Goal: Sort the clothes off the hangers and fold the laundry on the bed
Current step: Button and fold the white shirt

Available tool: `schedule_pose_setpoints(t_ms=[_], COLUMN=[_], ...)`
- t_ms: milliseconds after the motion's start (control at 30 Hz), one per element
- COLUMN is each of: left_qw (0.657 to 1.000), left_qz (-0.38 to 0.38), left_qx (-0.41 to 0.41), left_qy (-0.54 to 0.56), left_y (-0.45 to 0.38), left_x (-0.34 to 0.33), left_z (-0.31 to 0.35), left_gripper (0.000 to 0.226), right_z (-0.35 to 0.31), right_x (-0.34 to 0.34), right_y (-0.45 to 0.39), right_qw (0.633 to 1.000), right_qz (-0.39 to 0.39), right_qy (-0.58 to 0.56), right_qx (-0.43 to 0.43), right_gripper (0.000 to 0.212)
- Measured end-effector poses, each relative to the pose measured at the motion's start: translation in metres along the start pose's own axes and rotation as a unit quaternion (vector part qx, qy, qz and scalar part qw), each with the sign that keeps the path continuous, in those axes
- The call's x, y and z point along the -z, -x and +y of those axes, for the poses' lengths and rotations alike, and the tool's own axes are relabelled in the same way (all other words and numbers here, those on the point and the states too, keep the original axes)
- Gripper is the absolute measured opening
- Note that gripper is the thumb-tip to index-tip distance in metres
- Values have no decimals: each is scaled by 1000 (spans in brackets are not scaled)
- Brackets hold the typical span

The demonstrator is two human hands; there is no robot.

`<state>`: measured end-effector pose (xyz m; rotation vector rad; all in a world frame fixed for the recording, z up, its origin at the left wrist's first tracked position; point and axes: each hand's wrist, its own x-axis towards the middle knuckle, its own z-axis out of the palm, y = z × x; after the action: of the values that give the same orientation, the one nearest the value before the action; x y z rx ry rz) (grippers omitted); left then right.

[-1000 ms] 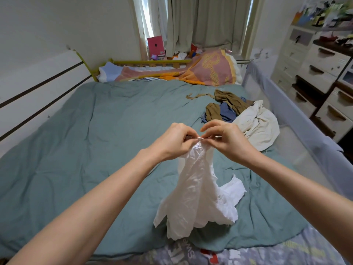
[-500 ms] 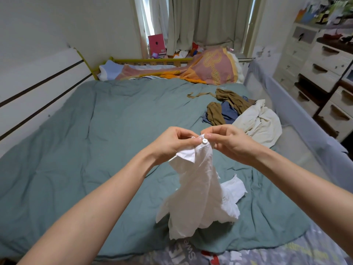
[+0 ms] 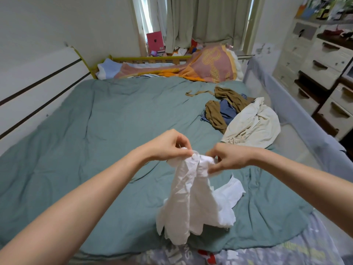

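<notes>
Both hands are raised over the near middle of the bed (image 3: 95, 131), each pinching the top edge of a crumpled white shirt (image 3: 191, 197). The left hand (image 3: 168, 146) has its fingertips curled down onto the cloth just beside a small white button (image 3: 193, 155); the right hand (image 3: 227, 159) grips a bunched fold of the same edge, thumb and fingers closed round it. The two hands are near each other but apart, with a short stretch of the shirt's top edge between them.

The shirt hangs down from this grip toward the near edge of the bed. Its lower part spreads onto the green duvet (image 3: 76, 169), and one white flap sticks out to the right.

On the far right of the duvet lies a pile of clothes (image 3: 240, 113): a cream garment (image 3: 256, 125) nearest, with a brown garment (image 3: 215, 115) and a blue one (image 3: 227, 111) touching it on its far left side. A thin brown strap trails off to the left of the pile.

At the far end of the bed a pink and orange blanket (image 3: 210, 64) is heaped, with a curtain (image 3: 206, 18) behind it. A white set of drawers (image 3: 324, 60) stands on the right, beyond a grey bed rail (image 3: 298, 115). A printed sheet (image 3: 286, 253) shows at the near edge, under the duvet.
</notes>
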<state>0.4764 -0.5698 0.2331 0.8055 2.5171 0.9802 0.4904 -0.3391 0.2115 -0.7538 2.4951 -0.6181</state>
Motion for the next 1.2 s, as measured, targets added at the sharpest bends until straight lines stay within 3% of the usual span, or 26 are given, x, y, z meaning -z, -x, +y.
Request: schedule_pose_setpoints(t_ms=[33, 133, 200, 267, 333, 400, 467, 533, 633, 767, 933, 1000, 1100, 1167, 1200], left_qw=[999, 982, 960, 924, 864, 806, 773, 787, 810, 841, 895, 921, 965, 971, 959], left_qz=[-38, -166, -236, -281, -264, -161, -93, -61, -81, -183, -292, -268, -167, -113, -115], left_qx=[-1, 66, 109, 78, 21, -18, 18, 97, 128, 163, 233, 214, 160, 137, 136], left_qy=[-24, -55, -108, -246, -429, -570, -627, -606, -567, -482, -244, -184, -122, -161, -219], left_y=[3, 20, 31, 34, 29, 20, 15, 14, 31, 81, 138, 152, 161, 158, 159], left_x=[-2, -17, -35, -49, -54, -47, -35, -23, -15, -32, -26, -3, 34, 27, 13], left_z=[-3, -13, -20, -22, -21, -16, -7, 9, 52, 96, 109, 120, 142, 140, 135], left_gripper=[21, 50, 46, 35, 32, 34, 31, 29, 22, 28, 22, 24, 26, 27, 27], right_z=[2, 3, 5, 7, 3, 0, -6, -13, -39, -96, -185, -205, -223, -217, -211], right_x=[-1, -4, -6, -9, -9, -5, 2, 4, -7, -48, -51, -29, 11, 5, -12], right_y=[2, 11, 16, 15, 13, 13, 17, 22, 35, 57, 96, 115, 138, 140, 138], right_qw=[999, 994, 982, 933, 871, 824, 802, 789, 776, 781, 864, 879, 894, 892, 891], right_qz=[-35, -92, -135, -171, -164, -143, -108, -60, -14, -98, -213, -173, -29, 40, 16], right_qy=[-13, -21, 116, 314, 461, 543, 581, 607, 630, 616, 431, 403, 396, 401, 404], right_qx=[6, 52, 63, 25, 36, 70, 84, 76, 32, -32, -153, -189, -210, -203, -206], right_gripper=[6, 19, 9, 19, 22, 25, 30, 30, 31, 23, 31, 26, 30, 31, 31])
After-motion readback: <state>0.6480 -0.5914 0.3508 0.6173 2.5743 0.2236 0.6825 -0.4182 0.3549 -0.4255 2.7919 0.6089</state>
